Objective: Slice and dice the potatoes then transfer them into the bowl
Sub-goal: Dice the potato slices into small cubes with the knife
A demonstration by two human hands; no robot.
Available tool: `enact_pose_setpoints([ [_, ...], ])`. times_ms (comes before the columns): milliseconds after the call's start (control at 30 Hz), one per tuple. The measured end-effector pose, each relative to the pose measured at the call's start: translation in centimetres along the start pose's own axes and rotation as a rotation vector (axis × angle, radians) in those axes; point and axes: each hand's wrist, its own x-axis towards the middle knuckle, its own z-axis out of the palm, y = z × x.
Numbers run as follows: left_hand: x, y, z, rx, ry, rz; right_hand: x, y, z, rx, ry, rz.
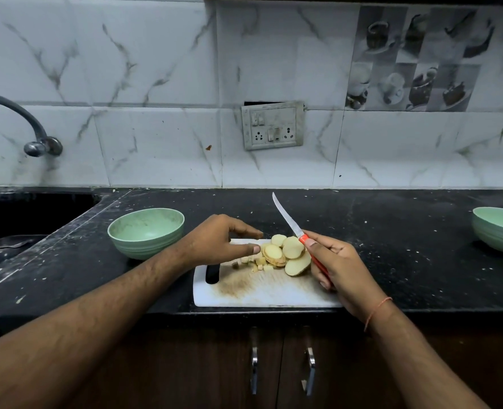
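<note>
Several round potato slices (pixel 292 250) lie in a loose pile on the white cutting board (pixel 262 290), with small diced cubes (pixel 257 262) just left of them. My left hand (pixel 223 242) hovers over the cubes, fingers straight, fingertips near the slices. My right hand (pixel 337 265) grips the red handle of a knife (pixel 288 221), its blade raised and pointing up and away over the slices. An empty green bowl (pixel 146 231) stands on the black counter left of the board.
A second green bowl (pixel 499 228) sits at the far right of the counter. A sink (pixel 14 222) with a tap (pixel 26 125) lies to the left. The tiled wall with a socket panel (pixel 272 125) runs behind. Cabinet doors (pixel 282 370) are below the counter edge.
</note>
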Motion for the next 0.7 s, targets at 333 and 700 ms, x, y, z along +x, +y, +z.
enact_pose_setpoints([
  [333, 4.7, 2.8, 0.2, 0.373, -0.349, 0.129, -0.1, -0.3, 0.1, 0.038, 0.019, 0.006],
  [700, 5.6, 4.1, 1.0, 0.459, -0.352, 0.18, 0.0, -0.4, 0.1, 0.051, 0.013, 0.006],
])
